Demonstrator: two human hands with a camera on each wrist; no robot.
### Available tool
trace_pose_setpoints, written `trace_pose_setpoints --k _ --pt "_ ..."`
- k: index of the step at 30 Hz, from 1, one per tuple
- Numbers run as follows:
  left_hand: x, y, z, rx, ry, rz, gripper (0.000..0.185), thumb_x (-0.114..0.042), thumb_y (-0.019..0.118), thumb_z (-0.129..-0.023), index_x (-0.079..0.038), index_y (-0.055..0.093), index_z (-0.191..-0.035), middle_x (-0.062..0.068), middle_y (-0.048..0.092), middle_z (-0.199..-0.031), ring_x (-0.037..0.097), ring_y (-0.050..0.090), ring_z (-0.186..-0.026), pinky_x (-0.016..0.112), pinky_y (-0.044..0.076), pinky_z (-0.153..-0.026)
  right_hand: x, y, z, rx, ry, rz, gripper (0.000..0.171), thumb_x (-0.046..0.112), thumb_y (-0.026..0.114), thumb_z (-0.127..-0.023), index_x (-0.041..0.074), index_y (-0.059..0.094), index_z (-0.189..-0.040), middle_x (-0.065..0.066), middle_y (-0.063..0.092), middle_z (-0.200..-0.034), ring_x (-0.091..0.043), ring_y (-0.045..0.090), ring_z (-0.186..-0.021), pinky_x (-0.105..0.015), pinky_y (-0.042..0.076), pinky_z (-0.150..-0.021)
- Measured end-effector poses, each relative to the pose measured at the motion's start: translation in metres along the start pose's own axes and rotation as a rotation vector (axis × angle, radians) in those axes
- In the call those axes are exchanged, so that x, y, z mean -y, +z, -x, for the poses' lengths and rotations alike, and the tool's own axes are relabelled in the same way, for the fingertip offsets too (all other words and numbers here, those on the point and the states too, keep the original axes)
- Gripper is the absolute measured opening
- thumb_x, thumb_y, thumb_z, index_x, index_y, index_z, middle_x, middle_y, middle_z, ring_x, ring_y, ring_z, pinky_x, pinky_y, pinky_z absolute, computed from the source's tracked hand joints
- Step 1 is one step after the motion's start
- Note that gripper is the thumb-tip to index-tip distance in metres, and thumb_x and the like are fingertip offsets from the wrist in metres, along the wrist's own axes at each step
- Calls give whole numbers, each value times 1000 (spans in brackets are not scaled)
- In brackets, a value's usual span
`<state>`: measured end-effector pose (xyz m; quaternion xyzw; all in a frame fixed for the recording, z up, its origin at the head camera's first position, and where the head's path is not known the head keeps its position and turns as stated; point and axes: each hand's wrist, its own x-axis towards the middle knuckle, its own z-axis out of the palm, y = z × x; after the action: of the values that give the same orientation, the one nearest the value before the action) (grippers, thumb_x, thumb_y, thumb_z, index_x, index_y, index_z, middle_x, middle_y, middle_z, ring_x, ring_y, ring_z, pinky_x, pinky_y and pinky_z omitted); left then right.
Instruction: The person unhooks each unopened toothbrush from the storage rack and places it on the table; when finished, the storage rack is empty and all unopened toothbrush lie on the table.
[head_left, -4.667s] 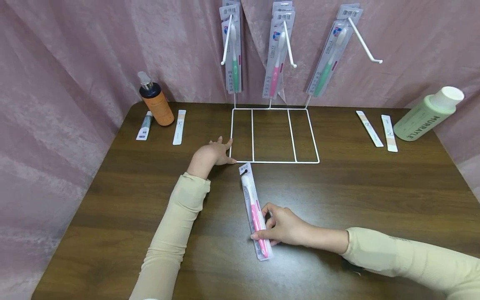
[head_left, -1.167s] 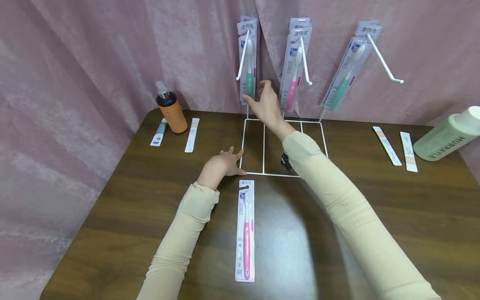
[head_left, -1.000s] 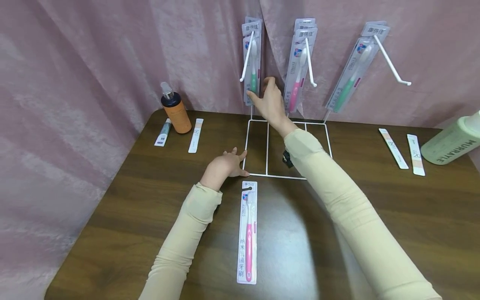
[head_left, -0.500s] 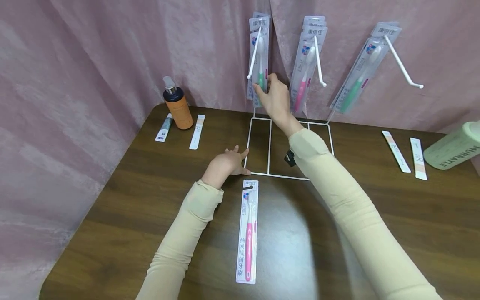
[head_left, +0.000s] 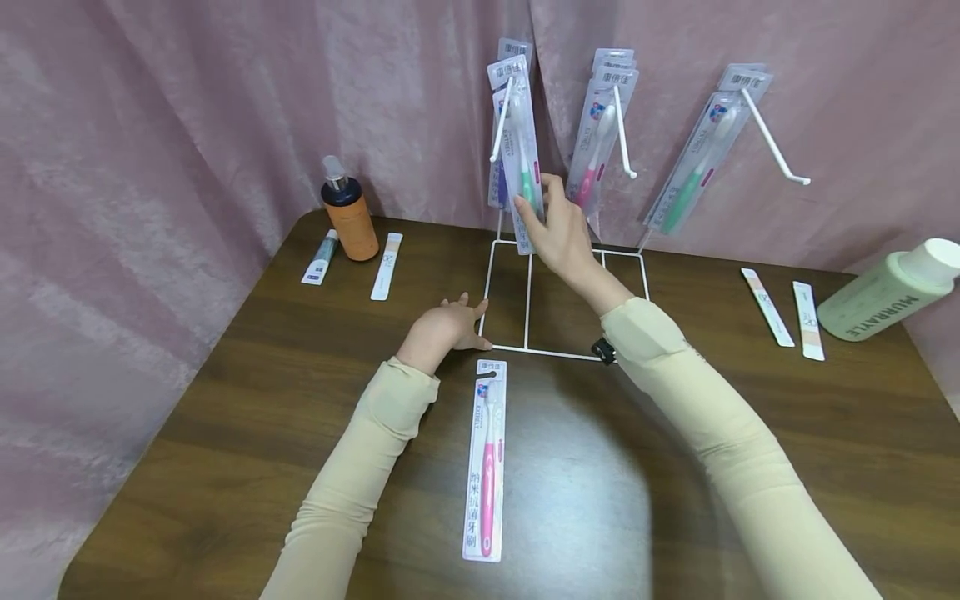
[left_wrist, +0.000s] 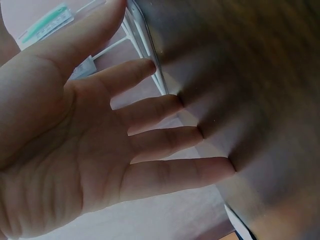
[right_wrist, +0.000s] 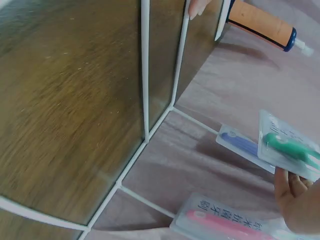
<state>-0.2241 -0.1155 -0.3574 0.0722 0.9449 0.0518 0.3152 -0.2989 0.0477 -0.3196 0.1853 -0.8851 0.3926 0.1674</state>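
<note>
My right hand [head_left: 558, 233] pinches the lower part of a packaged green toothbrush [head_left: 517, 142] on the left hook of a white wire rack [head_left: 555, 353]. That pack tilts forward, its top still at the hook. Behind it hangs a blue-purple toothbrush pack [right_wrist: 242, 145], seen in the right wrist view. My left hand [head_left: 442, 329] rests at the rack's front left corner, its fingers spread, fingertips on the table in the left wrist view. A packaged pink toothbrush [head_left: 487, 467] lies flat on the table in front of the rack.
Pink toothbrush packs [head_left: 596, 150] hang on the middle hook, green ones [head_left: 697, 167] on the right hook. At left stand an orange spray bottle [head_left: 352, 225], a small tube [head_left: 320, 260] and a white sachet [head_left: 386, 267]. Two sachets [head_left: 808, 321] and a green bottle [head_left: 877, 296] lie right.
The pink toothbrush pack was set down on the table. My right hand then reached to the left hook, took hold of the green toothbrush pack and drew it forward. The left hand stayed put.
</note>
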Motion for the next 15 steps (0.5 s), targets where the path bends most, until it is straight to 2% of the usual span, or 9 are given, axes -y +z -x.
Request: trace_pose_setpoints --k 5,11,15 --pt "1 1 -3 4 4 -20 80 -48 52 -92 -23 4 -151 13 0 -157 38 6 -142 58 22 -107 -1 -10 13 62 -48 -53 48 26 53 -94 3 37 -133 -19 63 -116 -27 66 -93 -38 52 -76" --pt "1 -1 -3 -2 21 -25 81 -47 52 -92 -21 4 -152 16 1 -156 43 8 -140 56 21 -108 2 -23 26 139 -78 -83 50 19 54 -93 1 33 -135 -22 62 -116 -30 66 -97 -41 53 -78" --pt "1 0 -4 -4 28 -32 81 -48 51 -92 -20 5 -152 17 2 -156 44 8 -139 56 20 -109 6 -31 35 193 -57 -127 51 19 55 -94 3 33 -137 -22 61 -118 -31 64 -101 -40 53 -80"
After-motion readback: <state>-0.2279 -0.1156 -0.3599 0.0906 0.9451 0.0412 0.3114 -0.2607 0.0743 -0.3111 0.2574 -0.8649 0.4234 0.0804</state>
